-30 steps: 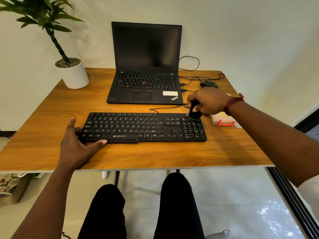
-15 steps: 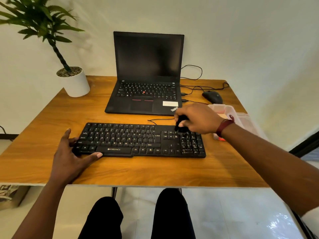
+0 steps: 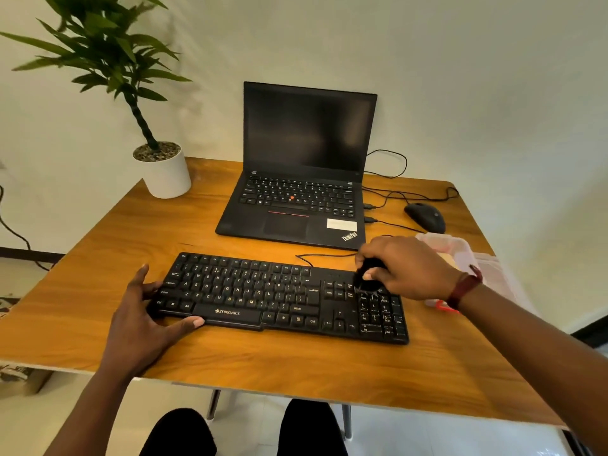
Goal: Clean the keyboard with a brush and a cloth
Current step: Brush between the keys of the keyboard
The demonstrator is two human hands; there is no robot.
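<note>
Item under inspection: a black full-size keyboard [image 3: 250, 291], white legends, "ZEBRONICS" on the space bar, lying flat near the front middle of the wooden table [image 3: 296, 366], its cable running back toward the open laptop [image 3: 296, 199]. The right hand [image 3: 408, 268] is knuckles-up over the upper left corner of the number pad, fingers and thumb curled round a small black brush [image 3: 370, 278] whose bristles touch the keys there. A dark red band [image 3: 465, 286] sits on that wrist. The left hand [image 3: 141, 317] braces the keyboard's left end, fingers spread and fairly straight against the side edge, with the thumb laid along the front edge just short of the space bar. A second ago the brush stood at the far right upper corner of the number pad; it now stands nearer the keyboard's middle. The left hand's hold is unchanged. Also on the table are a potted plant [image 3: 161, 172] at the rear left, a mouse [image 3: 424, 217] at the rear right, and a clear plastic container [image 3: 460, 255] behind the right wrist.
</note>
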